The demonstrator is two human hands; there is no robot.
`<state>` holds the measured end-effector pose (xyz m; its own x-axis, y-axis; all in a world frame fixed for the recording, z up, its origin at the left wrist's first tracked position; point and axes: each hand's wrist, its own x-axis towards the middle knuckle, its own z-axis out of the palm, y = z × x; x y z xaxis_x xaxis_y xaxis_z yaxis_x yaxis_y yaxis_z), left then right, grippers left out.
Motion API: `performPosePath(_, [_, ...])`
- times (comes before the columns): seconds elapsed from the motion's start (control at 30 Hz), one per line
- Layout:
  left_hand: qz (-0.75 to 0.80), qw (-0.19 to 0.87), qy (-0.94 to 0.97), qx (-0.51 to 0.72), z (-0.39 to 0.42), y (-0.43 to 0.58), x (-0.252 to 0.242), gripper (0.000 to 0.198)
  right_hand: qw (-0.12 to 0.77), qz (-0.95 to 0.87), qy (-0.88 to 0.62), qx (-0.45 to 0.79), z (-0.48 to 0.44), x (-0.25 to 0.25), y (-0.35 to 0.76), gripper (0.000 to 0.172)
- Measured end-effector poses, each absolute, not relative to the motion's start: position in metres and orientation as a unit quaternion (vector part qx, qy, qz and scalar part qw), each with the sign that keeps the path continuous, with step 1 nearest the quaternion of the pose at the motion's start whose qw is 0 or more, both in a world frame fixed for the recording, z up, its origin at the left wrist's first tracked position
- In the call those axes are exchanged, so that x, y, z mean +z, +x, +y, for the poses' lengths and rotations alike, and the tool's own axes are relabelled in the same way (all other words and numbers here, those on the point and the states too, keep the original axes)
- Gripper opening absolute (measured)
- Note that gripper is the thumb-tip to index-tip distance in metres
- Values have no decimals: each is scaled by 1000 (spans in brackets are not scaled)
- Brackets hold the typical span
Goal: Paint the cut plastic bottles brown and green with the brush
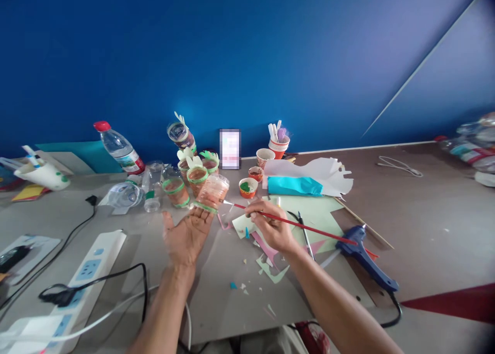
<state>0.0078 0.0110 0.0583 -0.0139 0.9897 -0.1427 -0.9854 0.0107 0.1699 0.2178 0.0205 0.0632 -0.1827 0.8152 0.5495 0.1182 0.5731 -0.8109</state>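
Note:
My left hand (189, 235), palm up with paint on its fingers, holds a clear plastic cup (213, 191) at its green rim. The cup lies tilted and is partly coated in brown paint; whether my fingertips reach inside it I cannot tell. A long red paintbrush (301, 223) is pinched in my right hand (270, 224), its white tip at the cup's side. Behind the cup stand several brown-painted cups (197, 178) with green rims, some topped by pale leaf-shaped cutouts. Close by are a paper cup of green paint (248, 188) and one of brown paint (256, 174).
A blue glue gun (367, 258) lies right of my right forearm, near a wooden stick (365, 224). Paper scraps (273, 269) litter the table's middle. At left are a power strip (91, 266) with cables and a water bottle (119, 150). A phone (230, 148) leans against the blue wall.

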Motion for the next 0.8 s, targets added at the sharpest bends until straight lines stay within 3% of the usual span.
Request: performPosePath(0.8, [80, 713, 20, 696, 12, 6, 56, 79, 540, -689, -368, 313, 22, 65, 218, 21])
